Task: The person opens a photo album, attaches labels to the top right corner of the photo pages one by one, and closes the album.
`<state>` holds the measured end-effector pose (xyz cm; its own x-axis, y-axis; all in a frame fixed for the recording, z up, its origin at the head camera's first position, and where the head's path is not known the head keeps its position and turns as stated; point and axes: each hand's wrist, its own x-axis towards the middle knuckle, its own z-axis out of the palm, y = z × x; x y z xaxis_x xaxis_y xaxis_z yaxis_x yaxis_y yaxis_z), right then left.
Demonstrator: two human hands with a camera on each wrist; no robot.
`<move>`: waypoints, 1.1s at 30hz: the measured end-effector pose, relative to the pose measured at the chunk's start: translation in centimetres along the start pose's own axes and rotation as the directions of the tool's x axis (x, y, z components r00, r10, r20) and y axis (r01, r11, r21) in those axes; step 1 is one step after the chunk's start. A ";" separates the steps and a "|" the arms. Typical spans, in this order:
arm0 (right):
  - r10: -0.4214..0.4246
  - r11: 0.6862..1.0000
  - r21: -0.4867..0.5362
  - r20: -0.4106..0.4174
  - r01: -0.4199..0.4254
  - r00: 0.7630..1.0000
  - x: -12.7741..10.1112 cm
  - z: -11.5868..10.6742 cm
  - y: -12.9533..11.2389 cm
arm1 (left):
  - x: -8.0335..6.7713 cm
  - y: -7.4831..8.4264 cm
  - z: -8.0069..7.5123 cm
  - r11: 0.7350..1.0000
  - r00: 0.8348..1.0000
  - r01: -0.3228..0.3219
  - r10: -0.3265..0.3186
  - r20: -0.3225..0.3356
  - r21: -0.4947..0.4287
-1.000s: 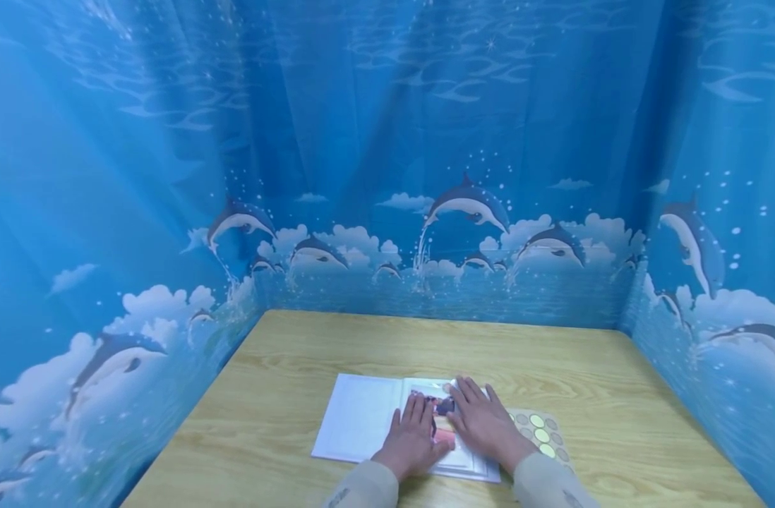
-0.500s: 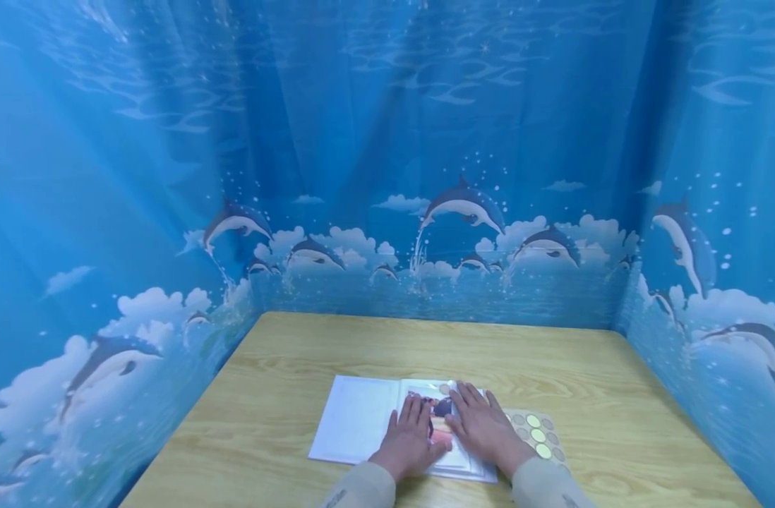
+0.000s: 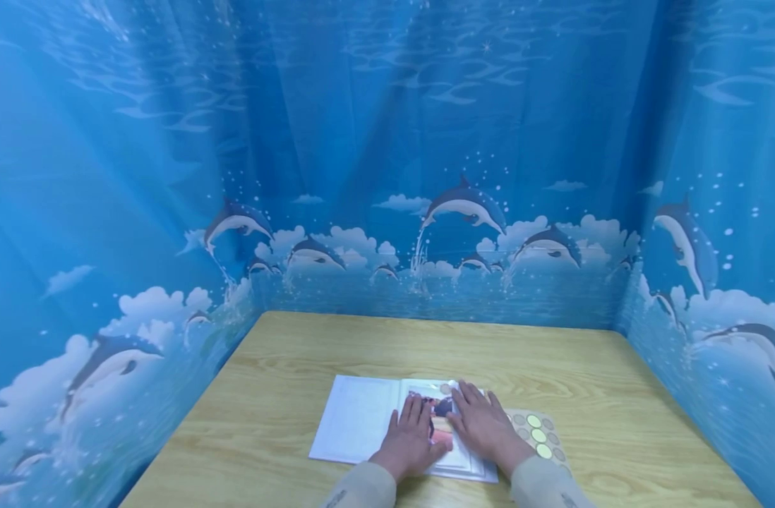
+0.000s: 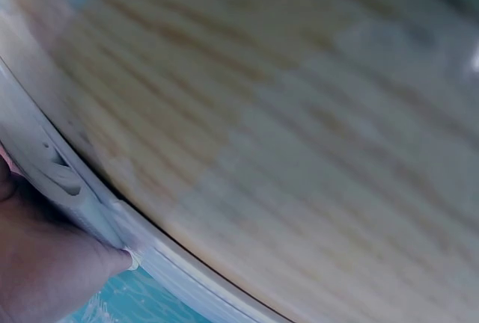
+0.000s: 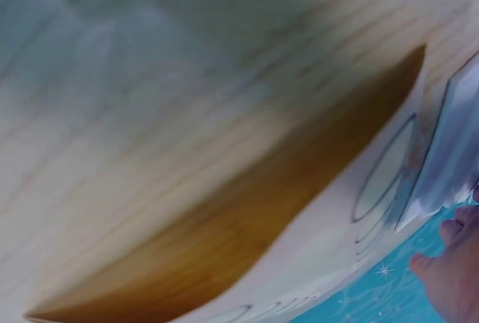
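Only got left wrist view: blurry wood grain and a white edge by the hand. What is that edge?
Observer: An open white album lying flat on the wooden table; the head view shows it.
Operator: Where is the right hand?
Observer: The right hand lies flat on the album's right page, fingers straight, beside the left hand.
Operator: Anything under them?
Observer: A colour picture shows between the hands.
Operator: Anything else on the table?
Observer: A sheet of round stickers just right of the album.

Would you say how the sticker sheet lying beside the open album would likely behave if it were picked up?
The sticker sheet lies thin and flat on the table, so it is probably light and floppy. Its glossy surface may make it slide when pushed.
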<state>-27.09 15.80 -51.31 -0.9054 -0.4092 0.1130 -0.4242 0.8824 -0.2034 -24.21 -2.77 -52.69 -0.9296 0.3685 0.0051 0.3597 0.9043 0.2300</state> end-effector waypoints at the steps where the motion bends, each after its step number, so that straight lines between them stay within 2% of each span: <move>1: 0.009 1.000 -0.003 0.007 -0.009 1.000 -0.1 0.0 0.0 | 0.0 0.0 0.0 1.000 1.000 -0.001 0.001 0.001 -0.001; 9: 0.065 0.998 0.022 0.043 -0.066 0.997 -0.9 -0.5 0.4 | 0.1 0.0 0.2 1.000 1.000 -0.001 0.001 -0.015 0.003; 18: 0.077 0.996 0.051 0.035 -0.079 0.996 -1.2 0.0 0.4 | -0.8 0.6 -1.7 0.999 1.000 -0.011 0.010 -0.009 -0.042; 27: 0.089 0.993 0.075 0.016 -0.090 0.996 -1.7 0.3 0.1 | -0.4 -0.2 -0.4 0.996 0.998 -0.024 0.019 -0.053 -0.086; 33: 0.103 0.990 0.090 0.011 -0.104 0.995 -1.8 0.4 -0.1 | -0.7 0.1 -1.5 0.995 1.000 -0.001 0.002 0.008 -0.096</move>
<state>-25.49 16.38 -51.91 -0.9445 -0.3184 0.0810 -0.3277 0.8955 -0.3011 -23.64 -3.30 -51.18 -0.9283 0.3718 -0.0020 0.3513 0.8790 0.3225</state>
